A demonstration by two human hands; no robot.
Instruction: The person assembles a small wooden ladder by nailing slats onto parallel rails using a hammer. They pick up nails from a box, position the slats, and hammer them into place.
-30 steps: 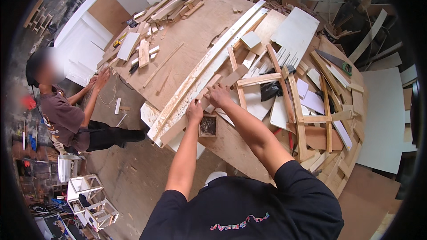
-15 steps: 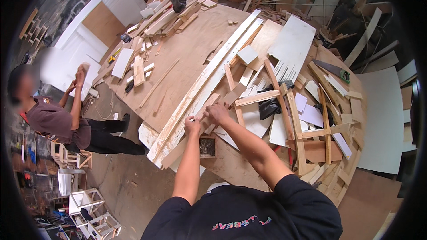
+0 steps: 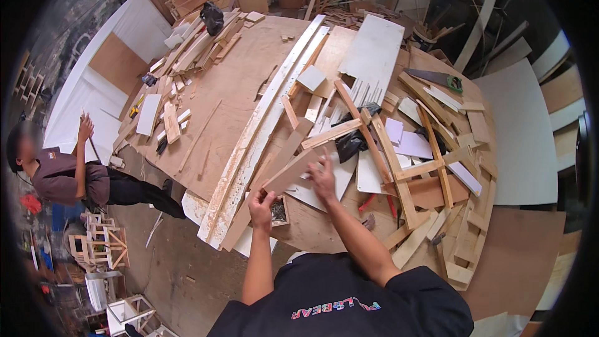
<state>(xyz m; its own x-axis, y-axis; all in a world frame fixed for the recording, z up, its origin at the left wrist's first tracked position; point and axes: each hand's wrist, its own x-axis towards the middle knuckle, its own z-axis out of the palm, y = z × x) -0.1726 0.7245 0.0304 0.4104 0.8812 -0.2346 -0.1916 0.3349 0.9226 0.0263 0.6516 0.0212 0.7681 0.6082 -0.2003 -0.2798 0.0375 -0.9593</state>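
Observation:
In front of me a short flat wooden strip (image 3: pixel 293 170) is raised at a slant over the table. My left hand (image 3: pixel 261 207) is closed on its near end, thumb on top. Beside the strip's far end my right hand (image 3: pixel 322 180) has its fingers apart; whether a fingertip brushes the strip I cannot tell. Just right of my left hand is a small open wooden box (image 3: pixel 286 219) with small dark pieces inside, too small to name. Under and left of the strip runs a long white, scuffed board (image 3: pixel 249 134). A joined wooden frame (image 3: pixel 388 150) lies to the right.
Offcuts (image 3: pixel 203 43) are piled at the table's far left, a black plastic bag (image 3: pixel 212 19) on top. A handsaw (image 3: pixel 437 79) lies at the right among more scraps. A co-worker (image 3: pixel 65 175) stands at the left beyond the table, holding something thin.
The wooden strip has been lifted and swung to the right in my left hand. My right hand has loosened and spread its fingers. The whole view has shifted slightly.

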